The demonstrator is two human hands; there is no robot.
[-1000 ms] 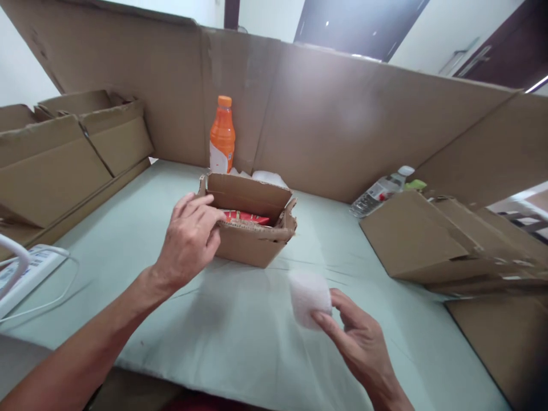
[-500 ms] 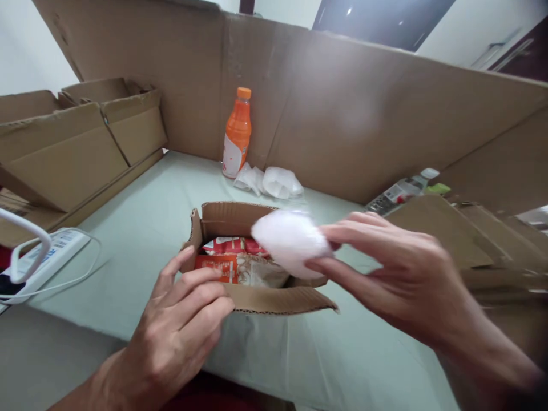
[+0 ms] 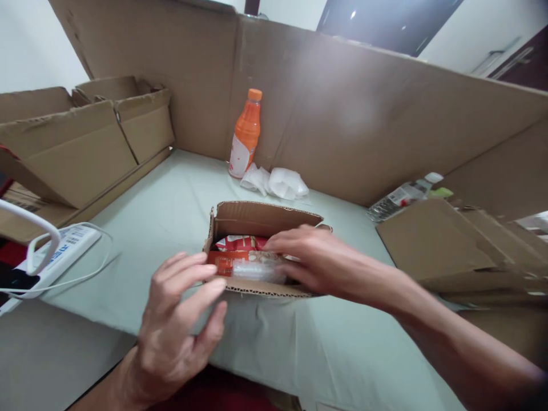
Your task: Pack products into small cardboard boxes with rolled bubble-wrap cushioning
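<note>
A small open cardboard box (image 3: pixel 261 217) stands on the pale green table cover near the front edge. Red and orange snack packets (image 3: pixel 233 244) lie inside it. My right hand (image 3: pixel 317 262) reaches into the box from the right, with fingers and thumb around a white foam piece (image 3: pixel 257 269) that rests on top of the packets. My left hand (image 3: pixel 180 319) sits at the box's front left corner. Its fingers are spread, the fingertips touch the front wall, and it holds nothing.
An orange drink bottle (image 3: pixel 245 134) and crumpled white plastic (image 3: pixel 278 182) stand at the back by the tall cardboard wall (image 3: pixel 363 114). Folded cardboard boxes (image 3: pixel 85 142) lie left and right (image 3: pixel 436 245). A clear water bottle (image 3: pixel 400 197) lies at right, a white power strip (image 3: pixel 55 254) at left.
My right hand lifted the white foam piece from the table and brought it down into the box onto the packets. My left hand slid from the box's left flap to its front corner.
</note>
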